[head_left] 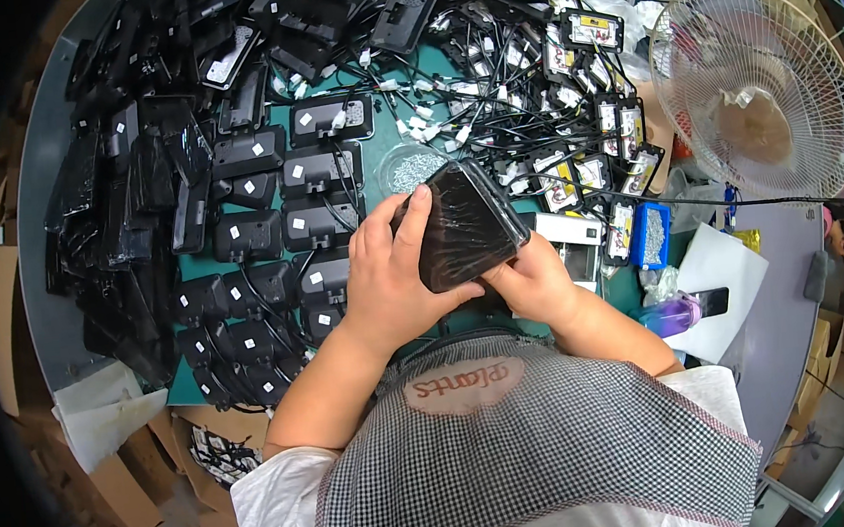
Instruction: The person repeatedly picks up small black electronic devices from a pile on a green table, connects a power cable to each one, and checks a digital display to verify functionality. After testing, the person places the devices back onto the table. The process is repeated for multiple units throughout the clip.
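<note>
Close in front of my chest I hold a black rectangular plastic housing (pixel 469 227), tilted, with a shiny, wrinkled film on its face. My left hand (pixel 386 275) grips its left side, fingers along the upper edge and thumb beneath. Around the lower right corner closes my right hand (pixel 541 286); some of its fingers are hidden behind the housing. Just beyond stands a round clear dish (pixel 384 173) of small silvery screws. Left of my left hand, black units with cables (pixel 247 237) lie in rows, each with a small white label.
Film-wrapped black housings (pixel 85 198) are heaped at the left. Small cabled modules (pixel 620 126) with white and yellow faces crowd the far right. A blue box (pixel 651 235) of screws, a purple bottle (pixel 670 316), white paper (pixel 719 278) and a wire-caged fan (pixel 754 94) occupy the right side.
</note>
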Demonstrator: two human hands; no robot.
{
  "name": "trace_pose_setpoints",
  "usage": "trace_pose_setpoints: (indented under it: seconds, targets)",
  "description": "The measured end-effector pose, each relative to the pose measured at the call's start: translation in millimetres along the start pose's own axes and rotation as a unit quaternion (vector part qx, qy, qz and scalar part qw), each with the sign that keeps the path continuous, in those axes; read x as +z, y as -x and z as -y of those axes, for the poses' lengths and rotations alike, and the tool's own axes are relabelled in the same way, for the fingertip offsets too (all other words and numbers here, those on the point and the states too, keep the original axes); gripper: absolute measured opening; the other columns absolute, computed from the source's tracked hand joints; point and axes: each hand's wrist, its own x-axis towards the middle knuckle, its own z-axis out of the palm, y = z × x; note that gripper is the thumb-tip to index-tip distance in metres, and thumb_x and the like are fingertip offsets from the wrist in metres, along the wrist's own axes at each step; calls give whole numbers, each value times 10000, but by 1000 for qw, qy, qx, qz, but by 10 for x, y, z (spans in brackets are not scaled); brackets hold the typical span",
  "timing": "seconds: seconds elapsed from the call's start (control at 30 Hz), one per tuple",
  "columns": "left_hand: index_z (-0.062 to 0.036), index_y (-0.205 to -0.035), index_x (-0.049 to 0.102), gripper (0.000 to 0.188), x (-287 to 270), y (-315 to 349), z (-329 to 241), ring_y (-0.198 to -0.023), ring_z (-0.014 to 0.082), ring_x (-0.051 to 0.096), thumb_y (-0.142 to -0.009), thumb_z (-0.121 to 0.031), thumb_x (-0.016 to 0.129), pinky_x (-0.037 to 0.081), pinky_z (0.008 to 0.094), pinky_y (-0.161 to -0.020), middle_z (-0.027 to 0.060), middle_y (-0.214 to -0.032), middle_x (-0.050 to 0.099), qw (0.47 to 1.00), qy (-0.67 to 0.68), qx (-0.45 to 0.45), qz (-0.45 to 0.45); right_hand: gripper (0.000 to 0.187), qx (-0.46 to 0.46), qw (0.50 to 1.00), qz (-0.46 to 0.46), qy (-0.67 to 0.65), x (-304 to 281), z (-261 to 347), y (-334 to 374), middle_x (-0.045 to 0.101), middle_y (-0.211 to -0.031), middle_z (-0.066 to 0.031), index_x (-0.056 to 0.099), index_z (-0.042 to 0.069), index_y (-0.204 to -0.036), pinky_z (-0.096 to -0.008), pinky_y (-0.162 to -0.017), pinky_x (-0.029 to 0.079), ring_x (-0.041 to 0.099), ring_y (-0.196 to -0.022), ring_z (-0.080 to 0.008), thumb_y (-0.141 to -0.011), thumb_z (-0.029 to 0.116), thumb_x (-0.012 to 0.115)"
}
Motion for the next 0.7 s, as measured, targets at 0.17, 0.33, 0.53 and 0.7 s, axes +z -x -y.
trace_pose_setpoints:
  seconds: [0.17, 0.33, 0.53, 0.7]
  targets:
    - [-95, -1483, 312, 1202, 30, 20, -4, -1166, 373, 500, -494, -404, 922, 400, 496, -970, 200, -1329, 459, 999, -15, 13, -45, 281, 13, 999, 32, 31, -44, 154, -13, 676, -1061, -161, 600, 38, -1183, -379, -838, 514, 662, -955, -328, -924, 147, 616]
    - [-114, -1481, 327, 1177, 60, 22, -5, -1151, 363, 512, -506, -405, 918, 412, 495, -944, 191, -1305, 473, 997, -24, 23, -74, 286, 16, 999, 29, 31, -28, 107, 15, 673, -1059, -160, 599, 43, -1184, -382, -836, 513, 660, -960, -324, -921, 154, 622]
    - [-117, -1486, 312, 1193, 56, 38, -12, -1146, 379, 512, -497, -374, 929, 429, 488, -933, 197, -1295, 462, 1000, 26, 6, -11, 298, -2, 998, 54, 14, -57, 96, 2, 670, -1079, -154, 590, 31, -1190, -367, -858, 508, 660, -977, -303, -909, 126, 624]
    - [-97, -1467, 326, 1166, 54, 28, -7, -1145, 392, 502, -506, -380, 923, 418, 492, -953, 216, -1276, 459, 999, 42, 9, -6, 415, 42, 988, 113, -92, -157, 131, -9, 648, -1151, -138, 522, -29, -1273, -340, -938, 483, 615, -1074, -183, -891, 99, 621]
